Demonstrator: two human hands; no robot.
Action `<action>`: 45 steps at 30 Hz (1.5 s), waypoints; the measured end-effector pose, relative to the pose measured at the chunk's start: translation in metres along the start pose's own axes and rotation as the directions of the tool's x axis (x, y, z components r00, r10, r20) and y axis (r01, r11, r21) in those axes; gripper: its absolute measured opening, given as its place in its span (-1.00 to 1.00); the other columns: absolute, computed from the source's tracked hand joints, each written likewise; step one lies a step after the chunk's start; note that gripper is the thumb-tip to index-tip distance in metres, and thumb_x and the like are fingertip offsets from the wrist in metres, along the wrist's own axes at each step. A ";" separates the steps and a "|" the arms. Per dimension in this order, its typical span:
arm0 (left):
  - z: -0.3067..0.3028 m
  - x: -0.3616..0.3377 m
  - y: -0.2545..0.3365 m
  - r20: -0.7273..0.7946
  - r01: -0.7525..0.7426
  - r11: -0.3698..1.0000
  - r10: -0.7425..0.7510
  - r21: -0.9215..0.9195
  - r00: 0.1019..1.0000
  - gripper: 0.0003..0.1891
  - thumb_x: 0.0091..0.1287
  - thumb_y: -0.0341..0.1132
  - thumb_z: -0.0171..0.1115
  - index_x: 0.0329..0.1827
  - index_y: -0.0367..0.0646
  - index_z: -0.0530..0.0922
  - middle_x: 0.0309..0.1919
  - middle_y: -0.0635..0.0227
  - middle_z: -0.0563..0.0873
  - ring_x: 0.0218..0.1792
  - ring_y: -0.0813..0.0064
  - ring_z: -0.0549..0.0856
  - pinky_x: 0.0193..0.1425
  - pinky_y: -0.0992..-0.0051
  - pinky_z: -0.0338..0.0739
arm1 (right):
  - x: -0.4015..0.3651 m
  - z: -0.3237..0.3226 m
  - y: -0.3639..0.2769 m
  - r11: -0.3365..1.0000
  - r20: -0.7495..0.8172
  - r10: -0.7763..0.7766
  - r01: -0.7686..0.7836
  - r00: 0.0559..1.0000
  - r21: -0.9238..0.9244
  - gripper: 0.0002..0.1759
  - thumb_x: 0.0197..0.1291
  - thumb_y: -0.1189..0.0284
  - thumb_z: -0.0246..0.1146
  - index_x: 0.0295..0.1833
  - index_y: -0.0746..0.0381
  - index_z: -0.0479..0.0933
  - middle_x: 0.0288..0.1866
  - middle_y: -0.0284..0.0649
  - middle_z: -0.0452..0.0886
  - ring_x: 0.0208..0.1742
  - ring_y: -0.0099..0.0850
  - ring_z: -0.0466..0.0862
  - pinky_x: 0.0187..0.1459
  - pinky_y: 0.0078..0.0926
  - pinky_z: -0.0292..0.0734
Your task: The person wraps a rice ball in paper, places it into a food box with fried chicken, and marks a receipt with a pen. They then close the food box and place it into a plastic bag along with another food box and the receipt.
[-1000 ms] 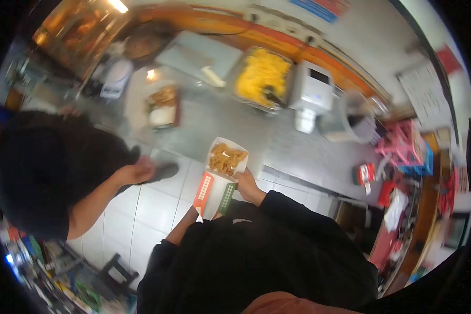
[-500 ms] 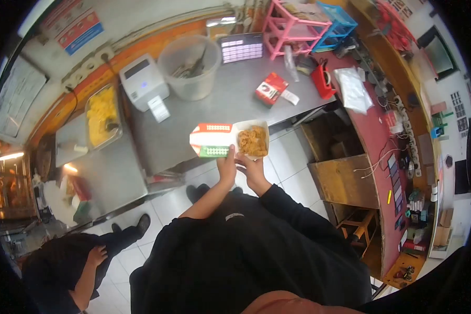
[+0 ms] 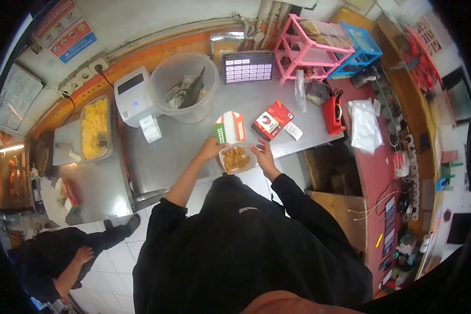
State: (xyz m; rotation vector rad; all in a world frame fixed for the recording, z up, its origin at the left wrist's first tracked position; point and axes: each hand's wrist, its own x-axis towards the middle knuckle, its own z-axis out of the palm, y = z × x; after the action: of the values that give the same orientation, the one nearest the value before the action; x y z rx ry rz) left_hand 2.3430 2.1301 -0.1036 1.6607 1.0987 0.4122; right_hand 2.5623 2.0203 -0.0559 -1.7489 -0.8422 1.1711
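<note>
Counter stock:
- 1 open food box (image 3: 230, 128)
- 1 red carton (image 3: 272, 119)
- 1 clear tub (image 3: 170, 76)
- 1 white printer (image 3: 132, 97)
- 1 tablet screen (image 3: 248, 66)
- 2 plastic racks: 1 pink rack (image 3: 303, 42), 1 blue rack (image 3: 360, 49)
- 1 tray of yellow food (image 3: 81, 133)

Hands at the box: 2, the left hand (image 3: 213, 149) and the right hand (image 3: 261, 152).

Co-worker (image 3: 63, 256): 1.

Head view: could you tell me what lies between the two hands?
An open box of fried food lies between the left hand and right hand, in the head view.
</note>
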 end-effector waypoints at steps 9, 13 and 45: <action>-0.008 0.055 0.053 -0.332 0.039 0.991 0.005 0.127 0.943 -0.41 0.05 -0.14 0.41 0.17 -0.10 0.48 -0.16 0.05 0.71 -0.16 0.05 0.70 -0.08 0.19 0.56 | 0.125 0.033 -0.037 0.780 0.213 -0.283 0.354 0.935 -0.516 -0.46 0.13 0.16 0.29 -0.04 0.37 0.28 -0.43 0.10 0.61 -0.35 0.05 0.67 -0.30 -0.10 0.55; -0.031 0.051 0.054 -0.384 0.199 0.948 -0.092 0.249 0.919 -0.25 0.02 -0.29 0.34 0.37 -0.05 0.29 -0.09 0.01 0.69 -0.10 -0.06 0.66 -0.02 0.13 0.56 | 0.139 0.048 -0.041 0.633 0.376 -0.273 0.460 0.885 -0.623 -0.62 0.23 0.32 0.15 -0.02 0.40 0.33 -0.39 0.18 0.61 -0.35 0.15 0.64 -0.29 0.04 0.53; 0.110 -0.054 -0.022 -0.720 0.140 0.979 0.009 0.147 0.694 -0.47 0.07 0.18 0.40 -0.37 -0.21 0.63 -0.20 0.06 0.65 -0.24 0.16 0.60 -0.15 0.21 0.55 | 0.142 0.014 0.031 0.636 0.890 0.024 0.680 0.455 -0.365 0.03 0.09 0.31 0.37 0.52 0.22 -0.15 0.40 0.20 0.17 0.32 -0.02 0.38 0.28 -0.21 0.34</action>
State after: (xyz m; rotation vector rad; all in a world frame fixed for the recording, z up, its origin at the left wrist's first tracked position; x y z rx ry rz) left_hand 2.3843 2.0229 -0.1526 1.6469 1.8223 0.9993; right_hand 2.5989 2.1347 -0.1391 -1.2479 -2.4480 1.4943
